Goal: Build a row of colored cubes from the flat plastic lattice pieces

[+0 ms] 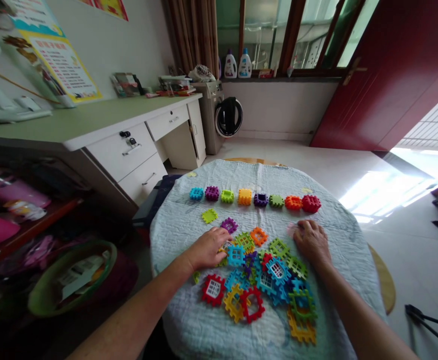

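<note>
My left hand (210, 247) rests at the left edge of a pile of plastic interlocking panels, thumb and fingers apart. Its fingertips are by a purple panel (229, 225) and a light-blue window panel (236, 255). On the cloth right of the pile lies my right hand (312, 242), fingers loosely spread and holding nothing visible. Between the hands are green (279, 247), orange (258, 236) and blue panels (278, 270), some overlapping. Nearer me lie red (214, 290) and yellow panels (302, 329). Behind them runs a row of several assembled cubes, including a yellow cube (245, 197) and a red cube (311, 203).
A pale blue cloth (271, 337) covers the round table. To the left stand a desk (121, 150) with drawers and a basket (72, 280). A washing machine (211, 117) with its door ajar is at the back, and a red door (391, 75) is at right.
</note>
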The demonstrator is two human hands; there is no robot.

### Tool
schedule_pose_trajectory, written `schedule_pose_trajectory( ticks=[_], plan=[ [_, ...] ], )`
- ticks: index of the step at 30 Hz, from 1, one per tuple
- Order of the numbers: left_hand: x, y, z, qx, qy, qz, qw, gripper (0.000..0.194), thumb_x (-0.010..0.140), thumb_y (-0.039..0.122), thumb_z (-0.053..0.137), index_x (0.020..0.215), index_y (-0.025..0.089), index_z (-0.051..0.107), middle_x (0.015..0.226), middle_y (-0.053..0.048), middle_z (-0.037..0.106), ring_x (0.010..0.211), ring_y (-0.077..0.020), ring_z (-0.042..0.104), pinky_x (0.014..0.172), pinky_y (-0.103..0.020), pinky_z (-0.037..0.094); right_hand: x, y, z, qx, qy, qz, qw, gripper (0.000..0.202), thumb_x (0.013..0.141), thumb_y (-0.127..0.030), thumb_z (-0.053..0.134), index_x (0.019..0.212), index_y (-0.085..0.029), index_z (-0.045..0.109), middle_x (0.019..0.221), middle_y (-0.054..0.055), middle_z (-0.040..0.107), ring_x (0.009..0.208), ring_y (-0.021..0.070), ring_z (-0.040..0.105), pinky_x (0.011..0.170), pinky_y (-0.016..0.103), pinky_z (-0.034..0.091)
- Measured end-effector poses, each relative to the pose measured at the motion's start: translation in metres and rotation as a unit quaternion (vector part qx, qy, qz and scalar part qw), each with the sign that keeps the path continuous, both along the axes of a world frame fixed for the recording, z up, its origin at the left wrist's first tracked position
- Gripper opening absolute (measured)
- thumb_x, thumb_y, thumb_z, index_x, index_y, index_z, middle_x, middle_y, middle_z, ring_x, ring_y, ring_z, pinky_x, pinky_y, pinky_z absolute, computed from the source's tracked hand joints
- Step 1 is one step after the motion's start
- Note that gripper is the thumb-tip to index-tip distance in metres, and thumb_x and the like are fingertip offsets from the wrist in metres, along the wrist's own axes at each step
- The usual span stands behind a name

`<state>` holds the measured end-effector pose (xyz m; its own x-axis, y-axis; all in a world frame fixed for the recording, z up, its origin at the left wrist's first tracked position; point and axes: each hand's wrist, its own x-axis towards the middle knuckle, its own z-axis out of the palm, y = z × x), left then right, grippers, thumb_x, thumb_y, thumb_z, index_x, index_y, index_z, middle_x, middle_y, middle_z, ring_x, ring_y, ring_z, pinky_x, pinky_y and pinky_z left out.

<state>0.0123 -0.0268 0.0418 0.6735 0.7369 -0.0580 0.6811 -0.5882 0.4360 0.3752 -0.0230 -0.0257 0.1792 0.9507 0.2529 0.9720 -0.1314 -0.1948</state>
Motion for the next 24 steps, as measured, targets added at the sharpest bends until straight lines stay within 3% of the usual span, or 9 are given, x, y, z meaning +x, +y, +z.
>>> schedule_pose_trajectory(
  ticks=[5,9,14,17,21,24],
  plan=[
    [0.002,0.000,-0.003,-0.011,-0.005,0.034,0.999,0.043,0.070,0.021,0.066,0.113,0.019,0.064,0.110,-0.007,0.063,0.106,-0.0241,0.056,0.099,-0.037,0.044,-0.001,0.000,0.001,0.000,-0.002,-0.002,1.000,0.029,0.089,-0.031,0.047,0.111,-0.019,0.061,0.116,0.010,0.061,0.106,0.0254,0.051,0.092,0.038,0.036],
    [-0.012,-0.001,-0.003,0.008,-0.018,0.073,0.997,0.047,0.067,0.025,0.070,0.113,0.019,0.063,0.107,-0.007,0.063,0.103,-0.0235,0.058,0.098,-0.036,0.046,-0.001,0.000,0.001,0.000,-0.006,-0.001,1.000,0.029,0.089,-0.031,0.048,0.111,-0.018,0.061,0.117,0.010,0.061,0.106,0.0257,0.052,0.091,0.038,0.037],
    [-0.038,0.001,-0.006,0.082,0.000,0.177,0.981,0.039,0.071,0.019,0.066,0.110,0.019,0.064,0.105,-0.008,0.061,0.101,-0.0235,0.059,0.096,-0.037,0.047,0.001,0.001,-0.001,0.003,-0.007,0.002,1.000,0.029,0.089,-0.031,0.047,0.111,-0.018,0.061,0.116,0.010,0.061,0.105,0.0258,0.052,0.090,0.038,0.037],
    [-0.037,-0.005,-0.004,0.127,-0.014,0.213,0.969,0.037,0.073,0.017,0.064,0.111,0.018,0.064,0.112,-0.010,0.060,0.107,-0.0258,0.056,0.100,-0.041,0.044,0.002,0.002,-0.003,0.002,-0.007,0.006,1.000,0.030,0.089,-0.032,0.048,0.112,-0.018,0.061,0.115,0.010,0.061,0.106,0.0257,0.052,0.091,0.038,0.037],
    [-0.010,-0.024,0.003,0.092,-0.055,0.131,0.986,0.043,0.073,0.021,0.068,0.116,0.021,0.061,0.120,-0.008,0.059,0.113,-0.0253,0.053,0.105,-0.041,0.041,0.004,0.002,-0.005,0.006,-0.006,0.004,1.000,0.029,0.088,-0.030,0.049,0.111,-0.019,0.061,0.115,0.010,0.061,0.106,0.0254,0.052,0.091,0.038,0.037],
    [0.012,-0.034,0.001,0.047,-0.034,0.069,0.996,0.047,0.071,0.023,0.071,0.117,0.022,0.061,0.120,-0.006,0.060,0.114,-0.0261,0.053,0.105,-0.041,0.041,0.004,0.002,-0.005,0.010,-0.007,0.005,1.000,0.029,0.088,-0.030,0.048,0.111,-0.019,0.061,0.116,0.010,0.061,0.105,0.0254,0.052,0.091,0.039,0.037]
  ],
)
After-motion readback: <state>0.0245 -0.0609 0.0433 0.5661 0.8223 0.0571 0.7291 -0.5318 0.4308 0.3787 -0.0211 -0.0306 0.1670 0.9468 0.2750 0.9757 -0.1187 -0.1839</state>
